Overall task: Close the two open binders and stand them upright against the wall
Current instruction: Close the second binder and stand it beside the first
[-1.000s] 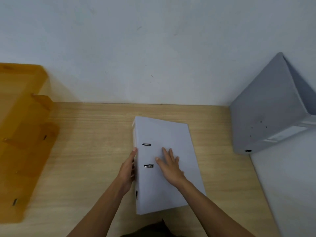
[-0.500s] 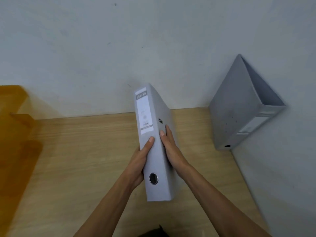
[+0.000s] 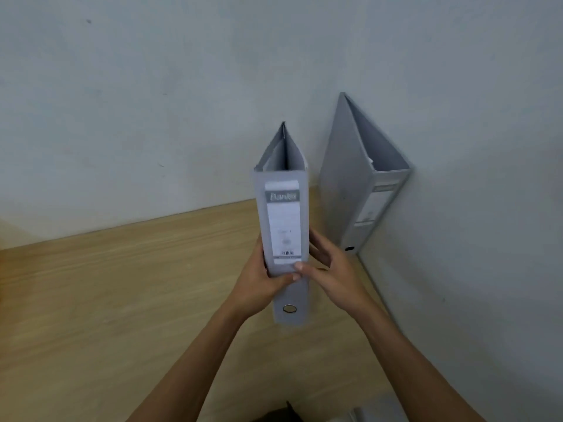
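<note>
A closed grey lever-arch binder [image 3: 283,220] stands upright in the middle of the view, its labelled spine facing me and its metal finger ring low down. My left hand [image 3: 262,284] grips its left side with the thumb across the spine. My right hand [image 3: 329,272] rests against its right cover, thumb on the spine. A second grey binder [image 3: 359,184] stands closed and upright in the corner to the right, leaning against the right wall.
The wooden desk [image 3: 122,300] meets the pale back wall [image 3: 152,117] behind the held binder, and a pale side wall [image 3: 472,239] bounds it on the right. A narrow strip of desk separates the two binders.
The binder lay flat under my hands a second ago. Both hands have lifted and turned it upright, spine toward me, and carried it to the right, closer to the standing binder.
</note>
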### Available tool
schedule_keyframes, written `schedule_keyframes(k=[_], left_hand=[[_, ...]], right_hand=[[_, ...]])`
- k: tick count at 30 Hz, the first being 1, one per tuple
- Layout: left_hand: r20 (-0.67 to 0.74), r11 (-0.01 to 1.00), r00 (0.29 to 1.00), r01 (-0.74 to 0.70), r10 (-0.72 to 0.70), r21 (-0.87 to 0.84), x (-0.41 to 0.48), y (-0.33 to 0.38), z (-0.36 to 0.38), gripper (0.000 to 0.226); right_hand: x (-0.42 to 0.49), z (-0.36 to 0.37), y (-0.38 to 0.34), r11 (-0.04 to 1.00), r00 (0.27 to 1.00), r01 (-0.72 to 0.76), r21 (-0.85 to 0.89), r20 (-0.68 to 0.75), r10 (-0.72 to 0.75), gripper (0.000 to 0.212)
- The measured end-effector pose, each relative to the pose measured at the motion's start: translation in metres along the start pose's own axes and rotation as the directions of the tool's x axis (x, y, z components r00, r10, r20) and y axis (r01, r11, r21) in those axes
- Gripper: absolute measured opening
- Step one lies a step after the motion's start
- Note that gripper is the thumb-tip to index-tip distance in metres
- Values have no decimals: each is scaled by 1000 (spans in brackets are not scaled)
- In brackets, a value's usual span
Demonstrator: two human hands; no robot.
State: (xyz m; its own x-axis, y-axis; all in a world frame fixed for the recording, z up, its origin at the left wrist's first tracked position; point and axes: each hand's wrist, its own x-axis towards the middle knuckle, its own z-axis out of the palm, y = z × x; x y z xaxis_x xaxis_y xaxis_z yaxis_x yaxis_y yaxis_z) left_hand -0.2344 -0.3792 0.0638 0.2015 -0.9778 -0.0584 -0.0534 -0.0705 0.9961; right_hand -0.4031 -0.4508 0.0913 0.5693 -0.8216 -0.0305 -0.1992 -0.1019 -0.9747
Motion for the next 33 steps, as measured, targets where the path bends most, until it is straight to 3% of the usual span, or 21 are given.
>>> schedule_keyframes(k=[6,10,15,19,21,33], left_hand=[[47,989,997,47,-54,139,27,-26,45,98],[82,977,996,3,-20,212,43,-23,68,113],[58,964,998,-5,-11,267,68,-17,74,116],[20,955,999,36,-44,295,86,-14,72,115],[17,950,999,35,-42,310,95,-10,73,115],[17,929,996,71,-82,364,135,-5,75,115]], right_hand=[[-12,-34,41,994,994,-98,-55,-43,96,63],[-12,-54,49,983,980,-178,-43,-97,173,53],[7,-69,54,977,968,-196,-85,-175,179,45],[27,-68,54,950,899,-301,-81,-358,254,19],[35,-65,54,938,879,-342,-49,-370,301,7],[72,-72,64,938,886,-345,45,-314,341,20]])
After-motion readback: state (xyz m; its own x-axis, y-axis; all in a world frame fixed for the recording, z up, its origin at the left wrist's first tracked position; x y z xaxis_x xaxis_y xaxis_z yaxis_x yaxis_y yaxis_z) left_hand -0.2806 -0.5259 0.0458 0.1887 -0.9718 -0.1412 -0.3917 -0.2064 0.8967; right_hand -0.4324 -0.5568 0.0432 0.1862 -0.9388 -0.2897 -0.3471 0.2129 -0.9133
